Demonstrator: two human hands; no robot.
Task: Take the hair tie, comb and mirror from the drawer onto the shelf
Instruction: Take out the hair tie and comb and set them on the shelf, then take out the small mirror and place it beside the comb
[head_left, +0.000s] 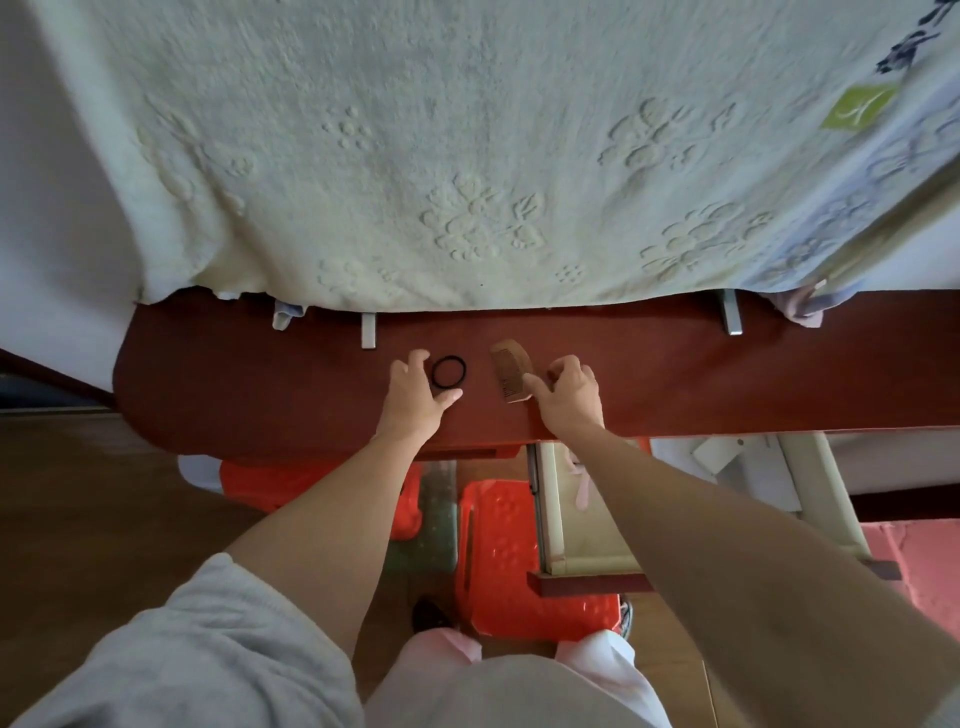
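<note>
A black hair tie (448, 372) lies flat on the dark red shelf (260, 374). My left hand (415, 395) rests just left of it, fingers spread, forefinger and thumb curving around the ring without gripping it. To the right, a brown wooden comb (511, 371) lies on the shelf. My right hand (569, 397) sits at the comb's near end with its thumb touching the comb and its other fingers loosely curled off it. Below the shelf, the drawer (550, 509) stands pulled out, and my right forearm covers most of it. No mirror is visible.
A pale embossed towel (467, 156) hangs down to the shelf's back edge, with metal brackets (368, 332) under it. Something pink (583, 486) lies in the drawer. Red plastic stools (498, 561) stand on the wooden floor under the shelf.
</note>
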